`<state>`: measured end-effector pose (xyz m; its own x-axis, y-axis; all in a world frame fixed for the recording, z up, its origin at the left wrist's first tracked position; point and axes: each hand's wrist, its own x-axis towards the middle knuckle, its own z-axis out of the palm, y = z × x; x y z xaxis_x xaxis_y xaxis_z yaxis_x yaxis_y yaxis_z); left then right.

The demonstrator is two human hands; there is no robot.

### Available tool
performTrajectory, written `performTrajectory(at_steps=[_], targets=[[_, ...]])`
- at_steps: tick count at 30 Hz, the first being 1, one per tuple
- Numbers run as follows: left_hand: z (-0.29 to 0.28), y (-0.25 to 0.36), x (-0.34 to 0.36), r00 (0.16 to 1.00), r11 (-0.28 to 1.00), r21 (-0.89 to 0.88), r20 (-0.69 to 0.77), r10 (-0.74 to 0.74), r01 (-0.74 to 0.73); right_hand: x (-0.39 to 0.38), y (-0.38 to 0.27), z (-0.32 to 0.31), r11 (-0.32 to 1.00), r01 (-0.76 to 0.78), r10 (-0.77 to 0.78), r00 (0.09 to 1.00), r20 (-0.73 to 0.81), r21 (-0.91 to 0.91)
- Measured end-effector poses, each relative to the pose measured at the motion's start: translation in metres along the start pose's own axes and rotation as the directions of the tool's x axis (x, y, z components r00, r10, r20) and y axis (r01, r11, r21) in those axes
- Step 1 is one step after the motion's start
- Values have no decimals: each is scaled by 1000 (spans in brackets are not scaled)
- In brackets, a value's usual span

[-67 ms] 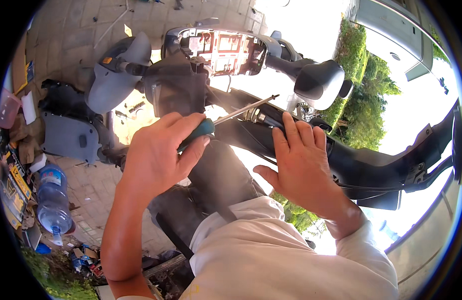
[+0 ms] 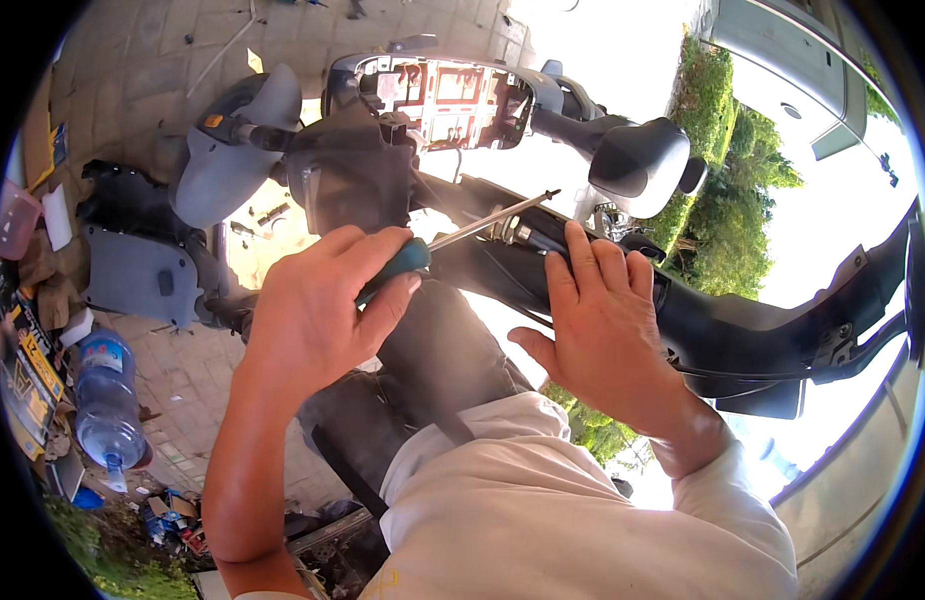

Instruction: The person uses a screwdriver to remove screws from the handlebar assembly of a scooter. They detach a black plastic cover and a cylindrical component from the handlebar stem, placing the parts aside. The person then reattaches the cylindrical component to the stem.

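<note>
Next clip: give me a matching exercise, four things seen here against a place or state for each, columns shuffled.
Things:
1. screwdriver
2. right hand
3. water bottle
4. grey body panel

Places or states:
A. lying on the paving, far left
B. gripped in the left hand
C. pressed flat on the scooter's black frame
D. lying on the ground, lower left

Pairs: 1-B, 2-C, 3-D, 4-A

The left hand (image 2: 318,310) covers most of the screwdriver (image 2: 453,238) handle. The tip vanishes among cables (image 2: 528,236) at sunlit glare. The right hand (image 2: 598,325) hides the scooter frame (image 2: 743,335) beneath its palm. Litter (image 2: 173,525) at lower left is too small to identify.
</note>
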<state>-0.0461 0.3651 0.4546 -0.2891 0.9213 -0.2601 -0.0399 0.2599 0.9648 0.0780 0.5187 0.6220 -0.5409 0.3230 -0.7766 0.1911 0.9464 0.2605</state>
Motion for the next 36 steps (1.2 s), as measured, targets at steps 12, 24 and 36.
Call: performTrajectory(at_steps=[12,24,36], targets=[[13,20,7,999,961,-274,19,41,-35,-3,11,1,886,-13,211,901,-378,463],[46,64,-5,955,867,-414,-21,295,-277,-32,-7,24,-466,-34,209,967,148,884],[94,16,65,849,853,21,105,517,-522,-44,16,14,-84,119,31,993,-116,989]])
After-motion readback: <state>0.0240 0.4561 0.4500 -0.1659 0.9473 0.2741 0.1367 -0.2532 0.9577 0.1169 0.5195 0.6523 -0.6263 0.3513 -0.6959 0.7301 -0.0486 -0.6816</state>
